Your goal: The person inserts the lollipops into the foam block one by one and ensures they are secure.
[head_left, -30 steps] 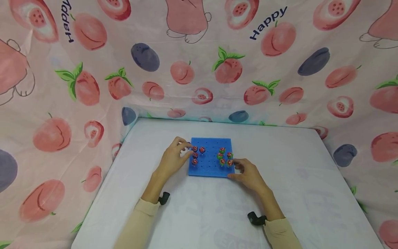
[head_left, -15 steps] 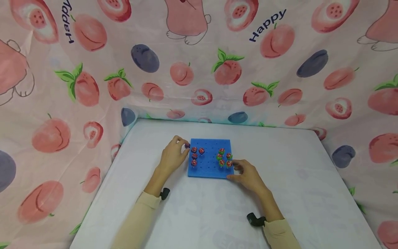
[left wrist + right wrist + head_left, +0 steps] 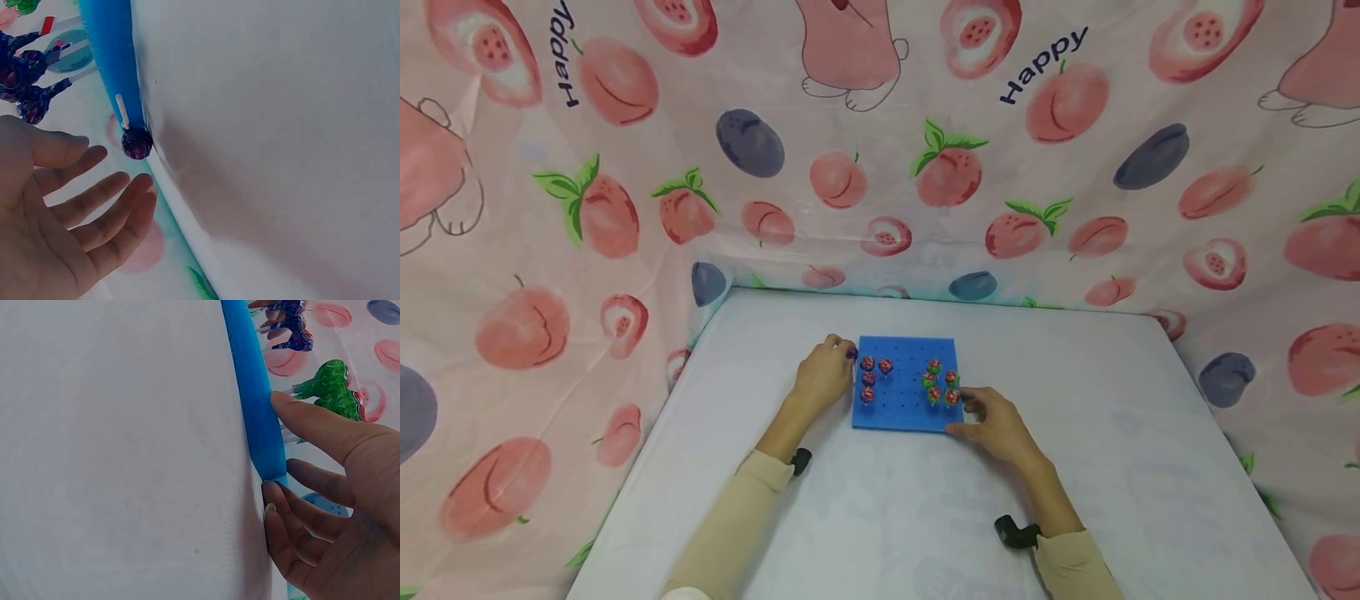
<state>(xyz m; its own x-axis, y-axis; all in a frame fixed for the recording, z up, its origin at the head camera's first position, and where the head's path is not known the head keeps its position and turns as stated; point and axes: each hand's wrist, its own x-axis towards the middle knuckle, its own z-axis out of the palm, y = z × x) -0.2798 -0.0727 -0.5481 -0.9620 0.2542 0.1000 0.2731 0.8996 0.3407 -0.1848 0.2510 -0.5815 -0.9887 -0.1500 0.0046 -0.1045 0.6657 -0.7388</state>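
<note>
A blue foam board point(image 3: 904, 417) with rows of small holes lies on the white table. Purple-wrapped lollipops point(image 3: 868, 379) stand on its left part, green-and-red ones point(image 3: 934, 394) on its right. One more purple lollipop point(image 3: 136, 144) is at the board's left side, its white stick against the blue edge. Fingers spread and apart from this lollipop, my left hand point(image 3: 81, 219) is just beside it. At the front right corner, my right hand point(image 3: 350, 487) holds the board, thumb on the front edge and fingers along the right side.
White cloth covers the table point(image 3: 865, 517) around the board. A fruit-print curtain point(image 3: 880, 192) rises behind and at both sides. Dark camera mounts point(image 3: 1018, 532) stick out from both wrists.
My left fingers have drawn back from the board's left edge and opened away from the purple lollipop there. My right hand stays at the corner.
</note>
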